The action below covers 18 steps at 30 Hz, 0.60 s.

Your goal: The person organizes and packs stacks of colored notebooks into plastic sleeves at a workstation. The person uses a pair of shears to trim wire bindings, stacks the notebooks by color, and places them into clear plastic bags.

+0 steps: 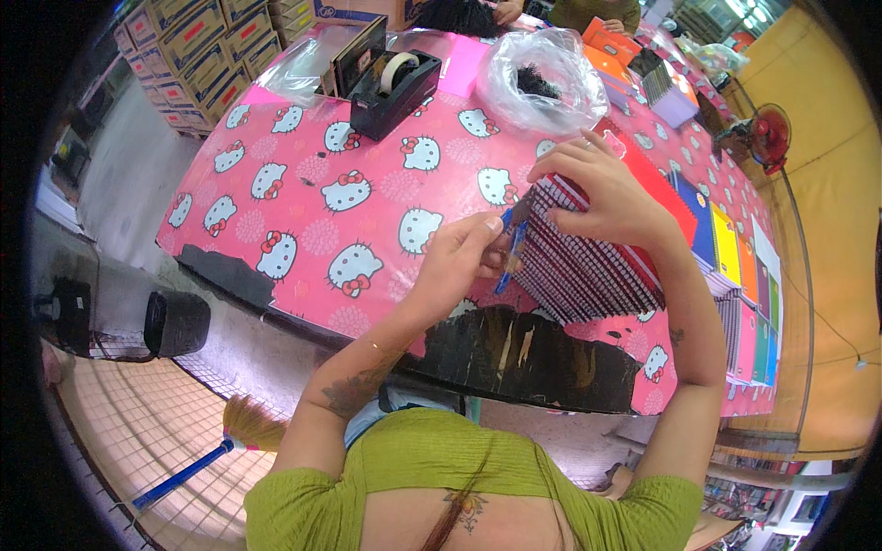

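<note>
A blue-handled, dark-headed metal hand tool (517, 241) is positioned at the upper left corner of a red-covered stack of spiral-bound notebooks (583, 262). The stack sits near the table's front edge, its rows of binding coils facing the operator. The left hand (467, 254) is clamped on the tool's handles; the tool head points away from the operator, at the coil ends. The right hand (602, 188) is placed over the far end of the stack, thumb and fingers apart, the thumb at the coil side.

The supporting table (303, 220) has a pink sheet printed with white cat heads, torn along the front edge to expose a dark surface. Beyond the stack is a clear plastic bag (583, 83) containing black material. Left of the bag is a black desktop tape dispenser (397, 106). Right of the stack, multicoloured spiral notebooks (726, 243) are arranged in a row. A straw broom with a blue handle (197, 466) lies at lower left.
</note>
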Each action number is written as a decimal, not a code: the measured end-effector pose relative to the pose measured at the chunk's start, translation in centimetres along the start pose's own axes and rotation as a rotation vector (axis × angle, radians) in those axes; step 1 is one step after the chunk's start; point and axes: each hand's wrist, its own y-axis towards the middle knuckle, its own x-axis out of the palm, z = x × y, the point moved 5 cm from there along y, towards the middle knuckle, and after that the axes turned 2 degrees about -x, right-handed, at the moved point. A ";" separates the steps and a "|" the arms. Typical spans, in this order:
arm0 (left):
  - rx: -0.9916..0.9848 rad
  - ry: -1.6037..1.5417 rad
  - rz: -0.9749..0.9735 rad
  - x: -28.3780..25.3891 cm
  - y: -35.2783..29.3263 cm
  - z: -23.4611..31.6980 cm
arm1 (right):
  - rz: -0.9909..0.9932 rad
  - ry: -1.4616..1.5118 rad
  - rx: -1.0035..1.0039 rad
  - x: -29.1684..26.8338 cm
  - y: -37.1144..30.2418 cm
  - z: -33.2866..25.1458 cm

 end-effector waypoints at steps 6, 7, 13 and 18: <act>0.054 0.218 0.022 -0.5 0.1 -0.1 | 0.005 -0.008 0.001 0.0 0.0 0.0; 0.111 0.270 0.040 -0.5 0.1 0.1 | 0.006 -0.004 -0.001 -0.1 0.0 0.0; 0.234 0.312 0.099 -0.5 -0.4 0.5 | 0.005 -0.003 -0.004 0.0 0.0 0.0; -0.121 -0.091 0.065 -1.1 0.0 -1.8 | 0.014 -0.022 -0.003 0.0 0.0 -0.3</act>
